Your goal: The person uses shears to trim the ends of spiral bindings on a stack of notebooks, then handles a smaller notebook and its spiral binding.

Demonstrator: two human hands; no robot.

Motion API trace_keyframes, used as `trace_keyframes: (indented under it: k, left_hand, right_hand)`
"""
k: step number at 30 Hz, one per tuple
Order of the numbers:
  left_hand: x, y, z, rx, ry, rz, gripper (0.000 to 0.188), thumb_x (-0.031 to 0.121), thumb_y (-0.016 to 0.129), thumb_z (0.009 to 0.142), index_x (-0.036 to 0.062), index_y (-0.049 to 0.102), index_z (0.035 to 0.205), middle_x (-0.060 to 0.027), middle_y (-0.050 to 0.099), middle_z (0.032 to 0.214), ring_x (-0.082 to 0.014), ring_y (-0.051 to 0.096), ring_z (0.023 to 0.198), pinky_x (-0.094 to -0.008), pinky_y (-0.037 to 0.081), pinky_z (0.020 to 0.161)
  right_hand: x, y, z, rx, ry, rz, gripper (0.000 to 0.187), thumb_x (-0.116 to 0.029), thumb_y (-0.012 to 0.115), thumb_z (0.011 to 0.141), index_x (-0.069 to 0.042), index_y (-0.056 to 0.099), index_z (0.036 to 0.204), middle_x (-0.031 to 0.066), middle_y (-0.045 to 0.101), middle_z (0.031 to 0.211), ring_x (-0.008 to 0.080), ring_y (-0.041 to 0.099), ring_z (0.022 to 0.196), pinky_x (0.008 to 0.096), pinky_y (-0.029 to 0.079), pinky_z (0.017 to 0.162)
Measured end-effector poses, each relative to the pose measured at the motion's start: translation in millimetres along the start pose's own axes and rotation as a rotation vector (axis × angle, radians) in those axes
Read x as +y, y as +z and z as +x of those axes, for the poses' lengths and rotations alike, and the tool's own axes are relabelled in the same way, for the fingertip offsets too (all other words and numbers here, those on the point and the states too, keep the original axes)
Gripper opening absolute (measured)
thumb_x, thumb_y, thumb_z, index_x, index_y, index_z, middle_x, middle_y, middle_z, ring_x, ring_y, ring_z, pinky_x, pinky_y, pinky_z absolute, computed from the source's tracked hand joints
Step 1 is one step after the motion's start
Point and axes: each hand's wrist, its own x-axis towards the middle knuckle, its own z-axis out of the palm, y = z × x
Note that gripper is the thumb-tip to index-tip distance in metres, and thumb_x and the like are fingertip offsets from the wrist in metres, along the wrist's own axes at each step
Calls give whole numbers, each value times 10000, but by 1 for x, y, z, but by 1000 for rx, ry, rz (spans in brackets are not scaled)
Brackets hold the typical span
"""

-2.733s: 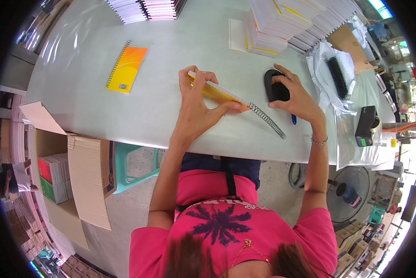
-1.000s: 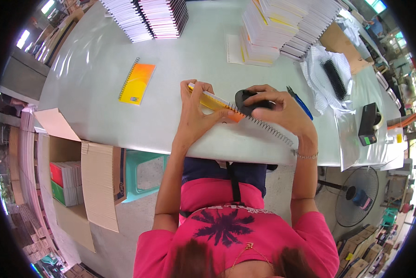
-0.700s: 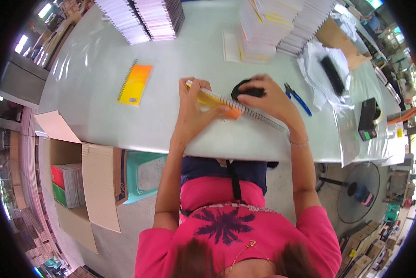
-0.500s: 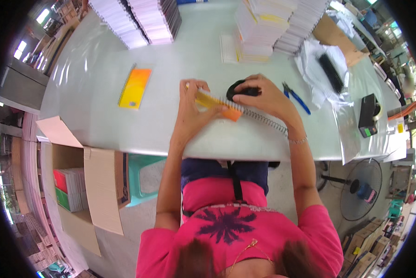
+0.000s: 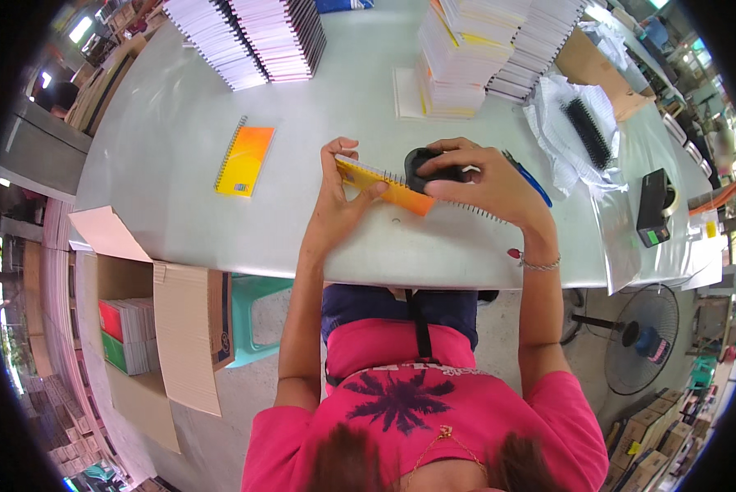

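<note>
Cardboard box [image 5: 151, 328]: on the floor under the worktop's left near corner, flaps open, with red and green books stacked inside; I read it as placed within arm's reach of the seat.
Worktop [image 5: 171, 189]: pale grey, carrying everything below.
Finished notebook [image 5: 245, 161]: orange-yellow, spiral along its left side, lying flat and alone toward the left part of the worktop, well apart from both hands; probably set aside there.
Far-edge stacks [image 5: 249, 37]: rows of spiral-bound books along the far edge, left of centre; taller piles [image 5: 458, 57] stand right of centre.
Left hand [image 5: 335, 209]: I see it spread over the near part of the yellow-orange notebook [image 5: 384, 187], thumb and fingers clenched on its left end, apparently pinning it flat so it cannot slide.
Notebook in work: near the middle of the worktop, close to the near edge, lying slantwise, with its wire spiral [image 5: 474, 211] trailing out to the right.
Black tool [image 5: 433, 166]: a rounded dark object sitting at the notebook's far edge.
Right hand [image 5: 487, 184]: fingers curled over the black tool, grasping it and pressing it against the spiral side.
Blue pen [image 5: 530, 177]: just behind the right hand, lying loose.
Plastic bag with black combs [image 5: 577, 131]: toward the right far corner.
Tape dispenser [image 5: 653, 207]: near the right edge.
Fan [image 5: 642, 340]: on the floor, beyond the right near corner.
</note>
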Motion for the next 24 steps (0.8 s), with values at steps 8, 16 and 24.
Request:
trace_keyframes:
  k: [8, 16, 24]
  left_hand:
    - [2, 2, 5, -51, -61, -104, 688, 41, 742, 823, 141, 313, 1351, -46, 376, 1052, -166, 425, 1056, -319, 329, 1026]
    - [0, -4, 0, -43, -75, -115, 636, 100, 744, 826, 82, 342, 1319, -86, 395, 1245, -223, 400, 1179, -349, 340, 1045]
    - [2, -2, 2, -55, -64, -141, 627, 82, 731, 825, 88, 343, 1317, -74, 376, 1221, -213, 384, 1168, -326, 318, 1047]
  right_hand:
    - [36, 6, 29, 4, 12, -220, 466, -438, 767, 796, -19, 751, 999, 190, 667, 1118, 316, 610, 1023, 364, 487, 930]
    - [17, -1, 22, -58, 200, 191, 483, -426, 765, 823, -10, 734, 1066, 136, 670, 1106, 213, 615, 1013, 316, 479, 892]
    - [12, 10, 47, -36, 92, -501, 509, -429, 741, 842, -8, 714, 1128, 53, 658, 977, 161, 576, 975, 294, 493, 848]
